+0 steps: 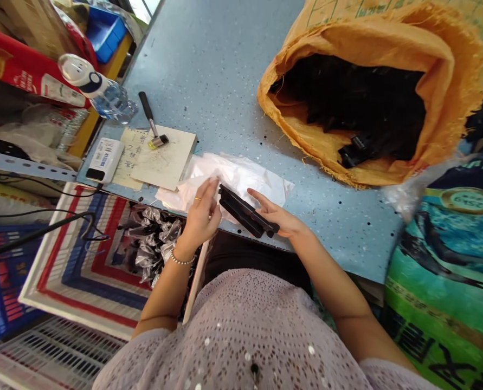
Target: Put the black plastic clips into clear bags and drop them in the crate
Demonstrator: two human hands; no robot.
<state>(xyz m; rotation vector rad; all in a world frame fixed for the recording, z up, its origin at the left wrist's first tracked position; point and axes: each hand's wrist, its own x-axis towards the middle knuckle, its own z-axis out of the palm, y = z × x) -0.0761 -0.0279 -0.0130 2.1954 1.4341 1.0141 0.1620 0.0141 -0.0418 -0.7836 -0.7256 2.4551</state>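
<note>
Two long black plastic pieces [243, 210], lying side by side, are in my right hand [284, 218] above the front edge of the table. The thumb side of that hand grips their near end, while the index finger stretches out over the bags. My left hand [203, 214], with a ring and a beaded bracelet, is just left of the pieces' far end. Its fingers are extended and its thumb stands apart. Under both hands lies a stack of thin clear plastic bags [241, 170], partly covered by the hands and pieces.
An orange woven sack [290, 127] full of black parts lies open at the right. On the left are a hammer-like tool [148, 114], a notepad [168, 162], a white device [106, 157] and a water bottle [113, 100]. Below stands a crate [58, 260] holding bagged pieces.
</note>
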